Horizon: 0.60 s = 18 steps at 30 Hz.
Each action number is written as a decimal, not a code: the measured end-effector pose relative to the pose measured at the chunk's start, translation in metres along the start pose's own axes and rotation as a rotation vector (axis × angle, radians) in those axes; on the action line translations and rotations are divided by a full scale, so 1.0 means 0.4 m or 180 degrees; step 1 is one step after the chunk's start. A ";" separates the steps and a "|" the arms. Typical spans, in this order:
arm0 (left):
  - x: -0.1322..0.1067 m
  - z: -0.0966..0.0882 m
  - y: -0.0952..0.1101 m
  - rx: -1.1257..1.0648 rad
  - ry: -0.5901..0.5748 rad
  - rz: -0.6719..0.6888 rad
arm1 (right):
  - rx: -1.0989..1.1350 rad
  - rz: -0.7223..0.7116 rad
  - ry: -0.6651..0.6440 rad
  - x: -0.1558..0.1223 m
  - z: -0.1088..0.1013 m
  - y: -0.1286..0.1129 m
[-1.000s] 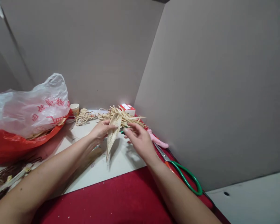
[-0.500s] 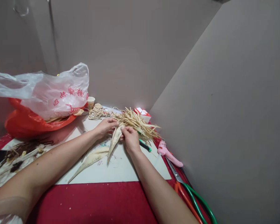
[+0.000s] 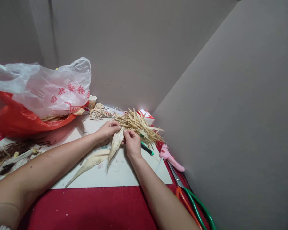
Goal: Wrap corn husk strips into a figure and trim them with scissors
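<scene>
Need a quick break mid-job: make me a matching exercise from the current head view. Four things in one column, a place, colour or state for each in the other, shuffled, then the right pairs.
Things:
1. Right hand
2. Scissors
3. Paper cup
4. Gun-shaped tool

Place, colour or state:
A. Standing at the back, beside the red bag
B. Pink
C. One handle orange, the other green
D. Pinching a dried leaf above the white board

Right pairs: 1-D, 2-C, 3-A, 4-B
</scene>
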<state>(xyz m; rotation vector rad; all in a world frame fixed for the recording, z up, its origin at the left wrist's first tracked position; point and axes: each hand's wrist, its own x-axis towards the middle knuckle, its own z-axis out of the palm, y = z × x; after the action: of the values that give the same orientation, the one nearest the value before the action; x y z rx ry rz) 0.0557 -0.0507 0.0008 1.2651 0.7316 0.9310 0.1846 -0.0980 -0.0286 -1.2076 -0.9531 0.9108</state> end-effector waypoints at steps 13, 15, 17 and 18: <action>-0.003 -0.010 -0.003 0.0159 -0.0292 -0.0117 | -0.0553 0.0100 -0.0188 0.003 -0.019 -0.049; -0.001 -0.013 -0.006 0.0324 -0.0331 -0.0058 | -0.0714 0.0030 -0.0194 0.000 -0.018 -0.053; 0.002 -0.014 -0.012 0.0520 -0.0293 0.0057 | -0.0888 -0.0040 -0.0211 -0.002 -0.018 -0.055; 0.004 -0.013 -0.017 0.0613 -0.0263 0.0126 | -0.0974 -0.0077 -0.0218 -0.002 -0.018 -0.055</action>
<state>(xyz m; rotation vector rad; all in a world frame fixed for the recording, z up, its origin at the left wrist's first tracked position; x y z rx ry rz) 0.0530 -0.0472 -0.0067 1.4832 0.7469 0.8502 0.1923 -0.1041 -0.0076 -1.4255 -1.1909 0.8104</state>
